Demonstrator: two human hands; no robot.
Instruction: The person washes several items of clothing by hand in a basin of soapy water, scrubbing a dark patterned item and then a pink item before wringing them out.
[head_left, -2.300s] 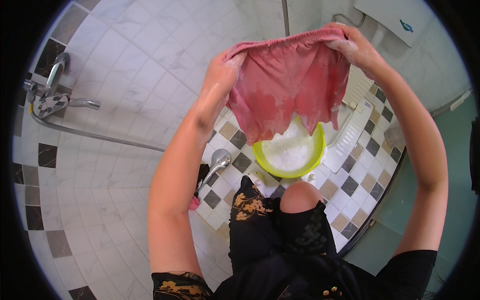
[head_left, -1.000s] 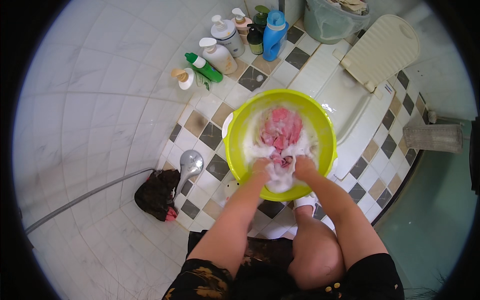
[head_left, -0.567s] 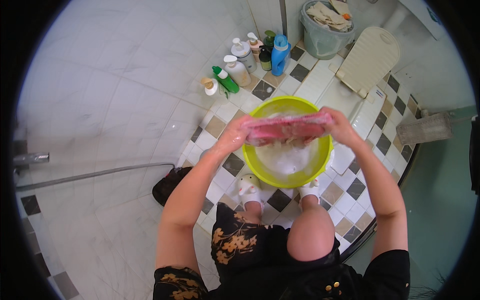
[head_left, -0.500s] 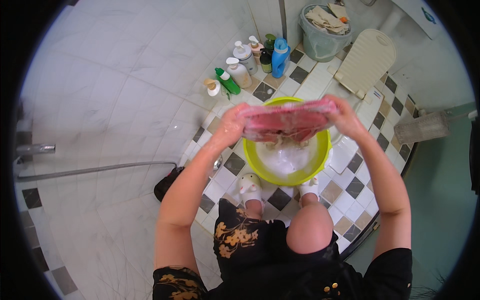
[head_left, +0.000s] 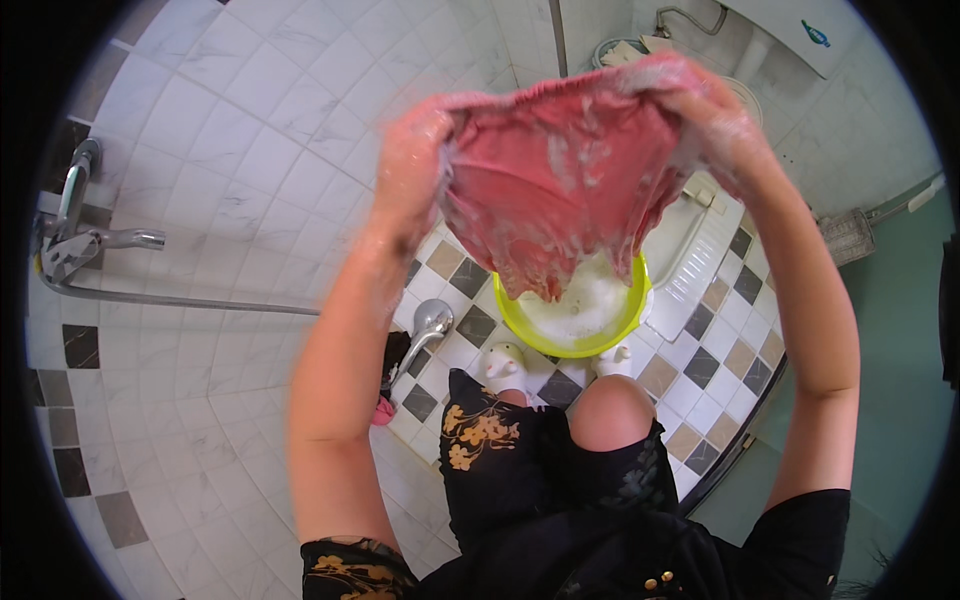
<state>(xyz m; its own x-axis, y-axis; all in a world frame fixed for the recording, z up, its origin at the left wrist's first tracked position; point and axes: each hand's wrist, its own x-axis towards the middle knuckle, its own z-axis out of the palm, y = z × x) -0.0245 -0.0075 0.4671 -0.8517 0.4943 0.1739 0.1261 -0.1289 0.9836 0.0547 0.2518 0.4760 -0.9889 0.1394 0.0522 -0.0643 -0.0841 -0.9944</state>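
A wet pink garment [head_left: 565, 175] with a gathered waistband hangs spread out in front of me, streaked with white suds; I cannot tell if it is shorts or underpants. My left hand [head_left: 408, 165] is closed on one end of the waistband, my right hand [head_left: 722, 125] on the other. Both hands are foamy, and the left is a little blurred. Below the cloth, a yellow-green basin [head_left: 572, 351] of sudsy water [head_left: 580, 308] stands on the floor by my feet. The garment's lower edge covers the basin's far part.
A shower head [head_left: 432, 318] lies on the checkered tile floor left of the basin, its hose running to a wall tap [head_left: 130, 238]. Behind the basin is a white squat toilet [head_left: 690, 265]. A brush [head_left: 847, 237] hangs at the right. Slippers [head_left: 503, 366] are on my feet.
Both hands have risen away from the basin with the pink garment, which now hangs unfolded and spread wide. It now hides the bottles by the wall.
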